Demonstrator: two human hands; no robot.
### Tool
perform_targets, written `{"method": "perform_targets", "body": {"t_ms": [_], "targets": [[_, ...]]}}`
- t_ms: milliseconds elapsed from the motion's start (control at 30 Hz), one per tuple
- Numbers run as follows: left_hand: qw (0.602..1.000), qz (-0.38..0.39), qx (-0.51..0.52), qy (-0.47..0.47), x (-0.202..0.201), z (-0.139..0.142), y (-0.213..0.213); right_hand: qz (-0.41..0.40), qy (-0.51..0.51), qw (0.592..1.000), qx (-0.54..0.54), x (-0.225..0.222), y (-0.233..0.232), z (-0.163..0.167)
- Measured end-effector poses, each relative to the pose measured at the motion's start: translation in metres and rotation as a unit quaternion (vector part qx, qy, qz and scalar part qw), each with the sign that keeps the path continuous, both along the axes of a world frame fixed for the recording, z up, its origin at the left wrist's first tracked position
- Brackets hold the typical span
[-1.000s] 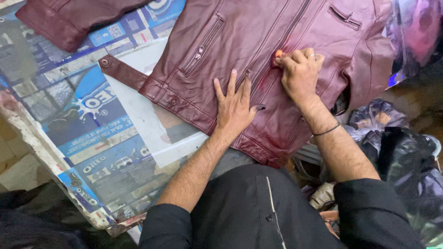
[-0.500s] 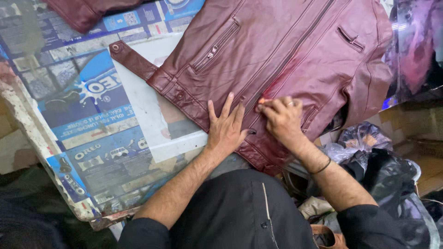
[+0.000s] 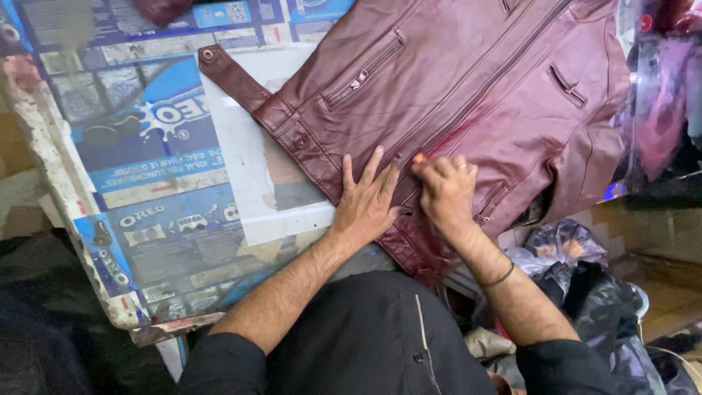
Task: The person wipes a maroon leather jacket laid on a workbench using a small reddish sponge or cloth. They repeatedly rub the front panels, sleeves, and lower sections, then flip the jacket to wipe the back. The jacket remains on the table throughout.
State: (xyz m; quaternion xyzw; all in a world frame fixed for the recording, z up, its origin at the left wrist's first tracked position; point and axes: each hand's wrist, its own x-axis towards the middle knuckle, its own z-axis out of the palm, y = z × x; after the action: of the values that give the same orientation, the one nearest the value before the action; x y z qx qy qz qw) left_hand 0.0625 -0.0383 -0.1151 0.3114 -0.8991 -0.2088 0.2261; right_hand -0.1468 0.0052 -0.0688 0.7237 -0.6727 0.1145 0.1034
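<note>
Nearest the camera, both forearms reach out from rolled dark sleeves over the person's dark lap. The right wrist carries a thin dark band (image 3: 499, 277). The left forearm runs up and to the right, and the left hand (image 3: 365, 201) lies flat, palm down, its grip spread wide with the fingers fanned and pressing the hem of the maroon leather jacket (image 3: 468, 95) against the counter (image 3: 146, 183). Just beside it, the right hand (image 3: 447, 192) is bent at the wrist with the knuckles up, its grip pressed together around a small orange-pink object (image 3: 419, 157) that peeks out at the fingertips and touches the leather near the front zip line; what that object is cannot be told. The leather looks redder and glossier around that spot.

The jacket lies spread open-faced across the right part of the counter, its lower edge hanging over the near edge toward the person. A zipped chest pocket (image 3: 363, 75) sits above the left hand, and a waist strap with a snap (image 3: 228, 73) stretches left onto a pale sheet. The counter is covered in blue printed packaging. Crumpled plastic bags (image 3: 578, 271) lie on the floor at the right.
</note>
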Motion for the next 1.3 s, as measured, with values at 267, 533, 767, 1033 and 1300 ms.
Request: {"method": "perform_targets", "body": {"t_ms": [267, 533, 767, 1033, 1300], "targets": [[0.999, -0.009, -0.008, 0.033, 0.003, -0.006, 0.001, -0.023, 0.008, 0.999, 0.027, 0.001, 0.009, 0.009], [0.999, -0.013, -0.007, 0.035, 0.028, -0.008, 0.012, -0.051, 0.006, 0.998, -0.022, 0.012, 0.021, 0.022], [1.000, 0.000, 0.000, -0.015, 0.029, -0.002, 0.012, -0.005, 0.014, 1.000, -0.005, 0.039, 0.027, -0.002], [0.999, 0.007, -0.014, -0.029, 0.030, -0.002, 0.012, -0.005, 0.019, 0.999, -0.031, 0.028, 0.010, -0.004], [1.000, 0.002, -0.008, -0.008, 0.030, -0.001, 0.011, 0.036, -0.016, 0.999, 0.020, 0.039, 0.029, 0.005]]}}
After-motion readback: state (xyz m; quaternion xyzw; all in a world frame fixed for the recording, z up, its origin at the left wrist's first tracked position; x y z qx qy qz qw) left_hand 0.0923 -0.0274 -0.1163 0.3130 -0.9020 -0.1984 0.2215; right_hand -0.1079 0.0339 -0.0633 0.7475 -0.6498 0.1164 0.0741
